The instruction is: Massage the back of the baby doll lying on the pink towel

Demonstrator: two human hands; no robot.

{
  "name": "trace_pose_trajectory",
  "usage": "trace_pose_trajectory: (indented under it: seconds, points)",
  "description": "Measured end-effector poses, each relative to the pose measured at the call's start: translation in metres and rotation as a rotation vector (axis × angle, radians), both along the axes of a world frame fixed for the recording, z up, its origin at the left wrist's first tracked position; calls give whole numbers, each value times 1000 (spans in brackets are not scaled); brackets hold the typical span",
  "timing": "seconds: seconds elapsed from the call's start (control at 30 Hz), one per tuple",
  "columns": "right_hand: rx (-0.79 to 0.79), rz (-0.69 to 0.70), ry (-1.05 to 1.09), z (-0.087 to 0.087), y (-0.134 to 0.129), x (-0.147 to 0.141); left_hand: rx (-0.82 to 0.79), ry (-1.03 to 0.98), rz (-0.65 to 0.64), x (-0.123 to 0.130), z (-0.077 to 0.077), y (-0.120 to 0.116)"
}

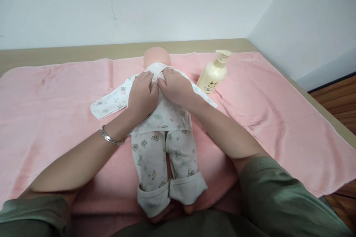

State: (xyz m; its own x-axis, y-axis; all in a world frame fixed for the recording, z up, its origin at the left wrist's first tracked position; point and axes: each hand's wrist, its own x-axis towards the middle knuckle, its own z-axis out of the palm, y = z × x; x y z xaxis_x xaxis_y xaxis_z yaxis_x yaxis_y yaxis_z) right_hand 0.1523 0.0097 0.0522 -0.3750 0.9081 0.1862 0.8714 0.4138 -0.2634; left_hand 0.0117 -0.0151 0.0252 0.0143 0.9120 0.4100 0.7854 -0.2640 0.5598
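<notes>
A baby doll (157,56) lies on its front with its smooth, hairless head away from me and no face showing. It wears a white printed shirt (172,116) and matching trousers (151,155) with wide turned-up cuffs. On the left of the upper back rests my left hand (143,94), fingers stretched toward the shoulder, thumb apart. My right hand (175,85) lies on the other side, its fingers spread over the shirt near the collar. Between the two thumbs, close together at the middle, the cloth is creased. Part of the right sleeve is hidden by my forearm.
A cream pump bottle (213,74) stands to the right of the doll, near its sleeve. Under everything is a wrinkled pink blanket (55,118) on a wooden table (116,55). White walls (178,3) rise behind and at the right.
</notes>
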Motion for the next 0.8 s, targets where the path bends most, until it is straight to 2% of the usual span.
trace_pose_trajectory:
  seconds: [0.13, 0.3, 0.37, 0.47, 0.63, 0.7, 0.8]
  points:
    - [-31, -49, 12, 1, 7, 1, 24, -12, -9, 3, -1, -7]
    - [97, 49, -65, 1, -25, -6, -87, -97, 67, -5, 12, 4]
    - [102, 68, -73, 2, -31, -8, -118, -125, 99, -8, 15, 8]
    - [27, 55, -56, 3, -21, -5, -119, -90, 97, -7, 14, 6]
    - [-24, -1, -34, -2, 12, 2, 33, 28, 24, 4, 4, -9]
    - [-18, 2, -62, -2, 13, 2, 35, 22, 25, 5, 2, -10]
    - [-7, 41, -95, 1, -4, -2, -41, -10, 33, 0, 7, -4]
